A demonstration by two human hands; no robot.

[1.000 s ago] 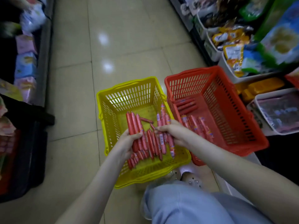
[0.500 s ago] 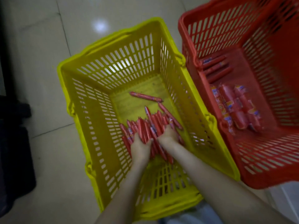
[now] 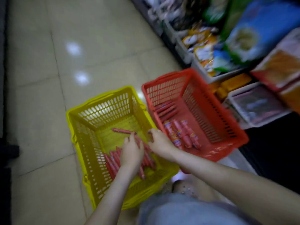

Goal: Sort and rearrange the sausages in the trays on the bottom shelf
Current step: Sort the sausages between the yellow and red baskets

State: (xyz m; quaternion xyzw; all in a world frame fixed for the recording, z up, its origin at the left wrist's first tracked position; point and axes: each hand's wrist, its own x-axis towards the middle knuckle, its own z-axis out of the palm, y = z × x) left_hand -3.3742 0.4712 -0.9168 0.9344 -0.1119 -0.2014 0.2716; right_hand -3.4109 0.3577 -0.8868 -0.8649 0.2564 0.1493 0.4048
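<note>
A person's left hand [image 3: 132, 153] lay straight-fingered on thin red sausages [image 3: 113, 161] heaped in the yellow basket [image 3: 97, 105]; the right hand [image 3: 159, 142] curled at its rim, its grip too blurred to tell. Light, slick and bendy, they likely bundled best gripped mid-length.

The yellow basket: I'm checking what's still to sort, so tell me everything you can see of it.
The yellow basket is a rectangular plastic crate with slotted walls and a thick rim, upright on the tiled floor beside the red basket. Inside, a pile of thin red sausages lies at the near end, one lone sausage crosswise farther back. The left hand rests on the pile; the right hand is over the right wall, contact too blurred to tell.
</note>
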